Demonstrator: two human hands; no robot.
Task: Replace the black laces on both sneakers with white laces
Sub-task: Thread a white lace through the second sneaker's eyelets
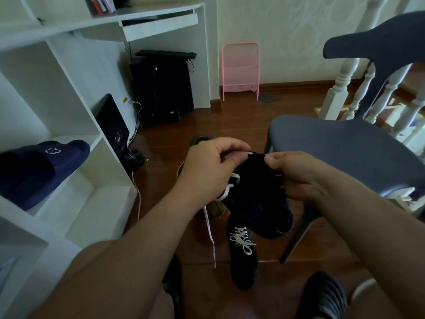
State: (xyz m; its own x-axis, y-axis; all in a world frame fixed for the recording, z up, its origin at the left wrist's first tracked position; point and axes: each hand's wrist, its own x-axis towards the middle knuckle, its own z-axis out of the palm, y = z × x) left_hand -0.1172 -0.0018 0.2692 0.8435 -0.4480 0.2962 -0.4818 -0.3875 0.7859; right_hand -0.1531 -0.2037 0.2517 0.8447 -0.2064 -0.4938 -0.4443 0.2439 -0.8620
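I hold a black sneaker up in front of me, above the floor. My left hand pinches the tip of a white lace near the shoe's top edge; the rest of that lace hangs down from the shoe toward the floor. My right hand grips the sneaker's upper edge from the right side. A second black sneaker stands on the wooden floor below, laced with a white lace.
A grey-blue plastic chair stands just to the right. White shelving on the left holds navy slides. A black computer tower, a pink rack and white balusters lie beyond. A dark slipper is at the bottom right.
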